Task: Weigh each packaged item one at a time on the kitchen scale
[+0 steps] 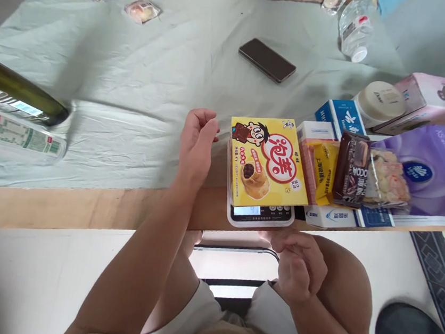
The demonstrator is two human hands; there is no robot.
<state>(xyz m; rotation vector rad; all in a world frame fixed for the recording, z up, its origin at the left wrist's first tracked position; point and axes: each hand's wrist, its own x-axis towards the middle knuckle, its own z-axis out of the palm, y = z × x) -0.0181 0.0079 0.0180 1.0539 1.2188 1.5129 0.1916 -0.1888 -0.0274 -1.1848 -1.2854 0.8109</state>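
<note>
Green glass comes first: a dark bottle [22,95] lies blurred far to the left of the yellow snack box [266,161], with a clear plastic bottle [17,135] touching it just below. Both rest on the pale cloth [135,82] that covers the table.

Your left hand [197,145] sits just left of the yellow snack box, fingers loosely curled and holding nothing; the fingertips come close to the box's left edge, though I cannot tell whether they touch it. The box itself lies flat on a small white scale [261,214] at the table's near edge (the scale's display pokes out below the box). Behind the box, well apart, a dark phone [267,59] lies on the cloth.

Your right hand [297,264] hangs below the box and off the table, over your knee, fingers folded in on themselves with nothing in them.

Just right of the box sit a brown cocoa packet [351,168] and a clear bag of snacks [389,180], then a purple tissue pack [435,170].
</note>
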